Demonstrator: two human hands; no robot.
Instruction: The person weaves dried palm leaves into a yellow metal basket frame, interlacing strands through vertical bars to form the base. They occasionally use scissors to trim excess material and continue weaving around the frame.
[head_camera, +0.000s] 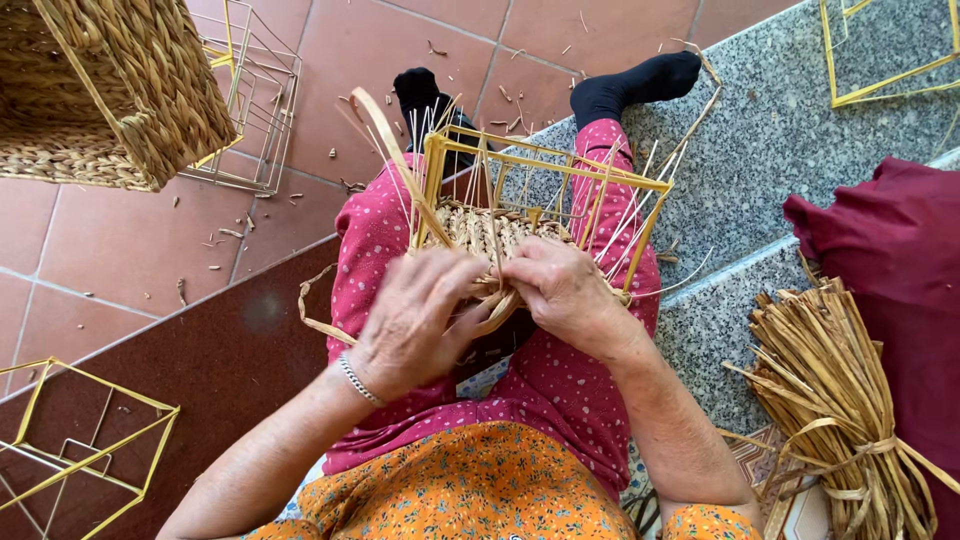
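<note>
Nearest me, my left hand and right hand pinched a flat straw strand against the half-woven base in the yellow wire frame, which lay braced on my lap so the weave stayed taut.

Wire frame on lap; straw bundle right; woven basket left.

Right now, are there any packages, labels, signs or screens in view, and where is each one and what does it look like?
None in view: no package, label, sign or screen.
Left hand and right hand work straw strands on a yellow wire frame resting on the lap.
A tied straw bundle lies at the right.
</note>
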